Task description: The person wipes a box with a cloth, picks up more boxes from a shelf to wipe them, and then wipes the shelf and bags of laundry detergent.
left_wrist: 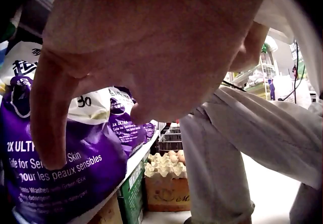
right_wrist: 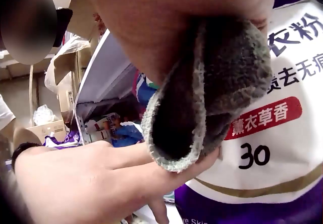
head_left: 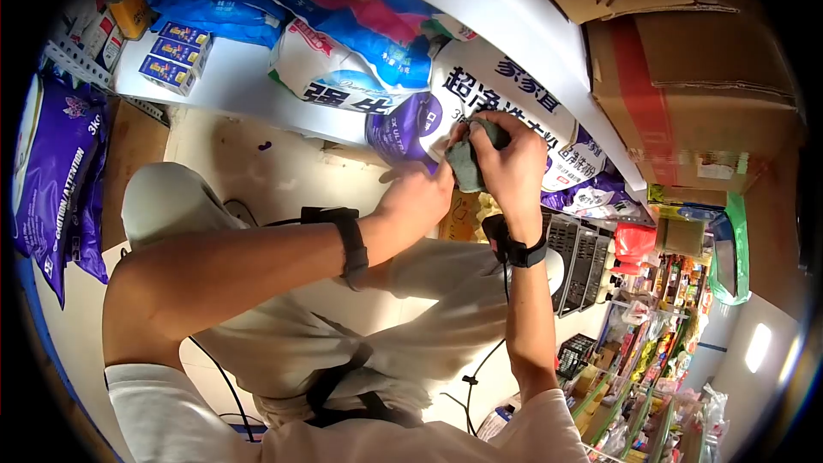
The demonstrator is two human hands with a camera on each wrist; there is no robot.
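1. Grey-green terry cloth [head_left: 468,163], bunched into a wad, clamped in the right grip [head_left: 506,159]: fingers and thumb curled tight round it, one folded end sticking out past the fingers.
2. Directly behind that grip, with the wad against its front: a white-and-purple detergent bag [head_left: 506,90], printed with Chinese characters, a red label and the number 30, lying on a white shelf [head_left: 214,86].
3. Just beside the right grip, on its near side: the left grip [head_left: 418,195], holding nothing, fingers stretched out and relaxed toward the purple lower part of the same bag, one fingertip under the cloth. Contact with the bag impossible to tell.
4. Behind each grip, round the wrist: a black band [head_left: 351,244].
5. Along the shelf, away from the left grip: more soft bags [head_left: 343,51] in white, blue and green, then a stack of small blue boxes [head_left: 176,56] well apart from both grips.
6. Beyond the right grip, past the shelf's edge: brown cardboard boxes [head_left: 703,60].
7. Well below the left grip, in the left wrist view: a tray of eggs [left_wrist: 166,161] on top of a cardboard carton [left_wrist: 164,196].
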